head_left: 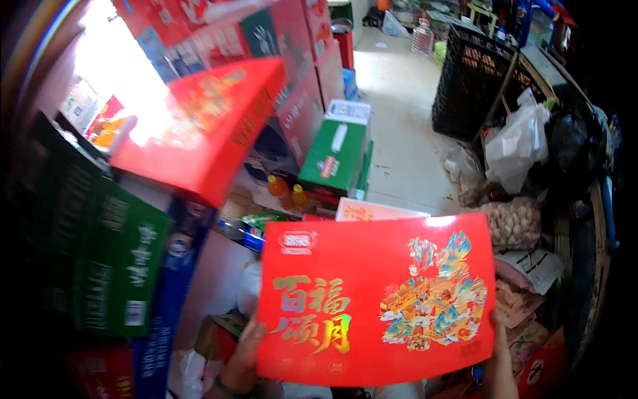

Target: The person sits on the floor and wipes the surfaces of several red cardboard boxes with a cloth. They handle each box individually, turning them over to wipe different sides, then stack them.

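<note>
A flat red gift box (359,266) with gold lettering and a colourful printed picture fills the lower middle of the head view. My left hand (246,356) grips its left edge, and my right hand (498,346) grips its right edge. Most fingers are hidden behind the box. Up to the left, another red box (179,159) with a gold print lies on top of a stack. Just beyond the held box shows part of a white and orange carton (379,210).
Green cartons (126,259) and a blue one (169,286) stand at left. A green box (335,149) sits ahead, near drink bottles (279,189). Red cartons (292,86) rise behind. On the right are a black crate (472,86), white plastic bags (518,143) and a net sack (512,223).
</note>
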A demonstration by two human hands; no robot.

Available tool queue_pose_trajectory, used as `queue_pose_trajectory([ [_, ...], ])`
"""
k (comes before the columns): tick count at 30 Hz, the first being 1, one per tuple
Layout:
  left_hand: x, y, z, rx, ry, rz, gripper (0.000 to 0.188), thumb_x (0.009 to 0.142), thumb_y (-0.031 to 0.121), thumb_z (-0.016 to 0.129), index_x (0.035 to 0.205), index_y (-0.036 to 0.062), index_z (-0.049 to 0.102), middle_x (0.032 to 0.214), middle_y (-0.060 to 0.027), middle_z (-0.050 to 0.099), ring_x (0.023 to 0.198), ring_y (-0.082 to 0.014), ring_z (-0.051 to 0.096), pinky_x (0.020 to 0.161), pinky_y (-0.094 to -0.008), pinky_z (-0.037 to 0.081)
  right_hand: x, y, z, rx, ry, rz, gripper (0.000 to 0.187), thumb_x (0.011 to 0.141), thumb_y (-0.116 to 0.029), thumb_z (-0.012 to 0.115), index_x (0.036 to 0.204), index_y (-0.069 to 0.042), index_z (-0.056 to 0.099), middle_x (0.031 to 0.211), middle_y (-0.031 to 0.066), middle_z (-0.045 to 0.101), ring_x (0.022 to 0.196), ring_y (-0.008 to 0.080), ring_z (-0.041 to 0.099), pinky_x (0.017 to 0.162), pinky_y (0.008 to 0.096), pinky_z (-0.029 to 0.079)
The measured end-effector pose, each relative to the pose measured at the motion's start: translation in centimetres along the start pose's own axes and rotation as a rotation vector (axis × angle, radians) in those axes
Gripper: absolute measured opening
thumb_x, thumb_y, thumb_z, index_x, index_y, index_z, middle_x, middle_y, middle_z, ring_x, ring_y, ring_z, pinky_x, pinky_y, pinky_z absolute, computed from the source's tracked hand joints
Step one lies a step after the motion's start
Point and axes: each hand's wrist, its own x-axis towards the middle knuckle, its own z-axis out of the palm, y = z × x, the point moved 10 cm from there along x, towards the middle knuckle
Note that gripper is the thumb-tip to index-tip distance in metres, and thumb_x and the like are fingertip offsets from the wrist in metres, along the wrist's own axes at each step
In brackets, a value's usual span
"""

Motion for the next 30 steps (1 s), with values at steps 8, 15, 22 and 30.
queue_pose_trajectory([
  [8,-2.7,3.1,0.8,-0.035,-0.080,0.089,0.066,0.091,0.028,0.057,0.143,0.0053,0.026,0.137,-0.0114,0.043,0.122,-0.0207,0.046,0.099,-0.0368,0.041,-4.1,-5.3,11.4,-0.102,0.094,0.044,0.054,0.091,-0.035,0.053,0.133,-0.003,0.042,0.132,0.0145,0.049,0.115,0.0252,0.053,0.096,0.0390,0.044],
  [15,-13.1,11.7,7.5,0.025,-0.225,0.213,0.073,0.093,0.035,0.054,0.146,0.0038,0.015,0.144,-0.0116,0.033,0.129,-0.0207,0.037,0.105,-0.0358,0.033,-7.9,-10.9,20.5,-0.206,-0.066,0.009,0.054,0.092,-0.036,0.052,0.133,-0.002,0.042,0.131,0.0144,0.050,0.115,0.0249,0.053,0.096,0.0386,0.044],
  [22,-23.1,18.5,12.1,0.188,-0.381,0.690,0.109,0.079,0.064,0.058,0.147,0.0024,0.000,0.153,-0.0151,0.006,0.142,-0.0245,0.007,0.113,-0.0385,0.012,-10.2,-18.0,29.3,-0.276,-0.304,-0.060,0.055,0.092,-0.037,0.051,0.133,-0.001,0.042,0.130,0.0142,0.051,0.114,0.0245,0.054,0.096,0.0382,0.044],
  [30,-35.4,28.2,13.0,0.190,-0.287,1.021,0.087,0.089,0.055,0.049,0.147,0.0028,0.010,0.151,-0.0119,0.020,0.138,-0.0210,0.020,0.112,-0.0352,0.017,-13.0,-26.9,41.6,-0.237,-0.687,-0.188,0.056,0.092,-0.039,0.051,0.132,0.000,0.042,0.129,0.0139,0.052,0.113,0.0241,0.055,0.096,0.0377,0.044],
])
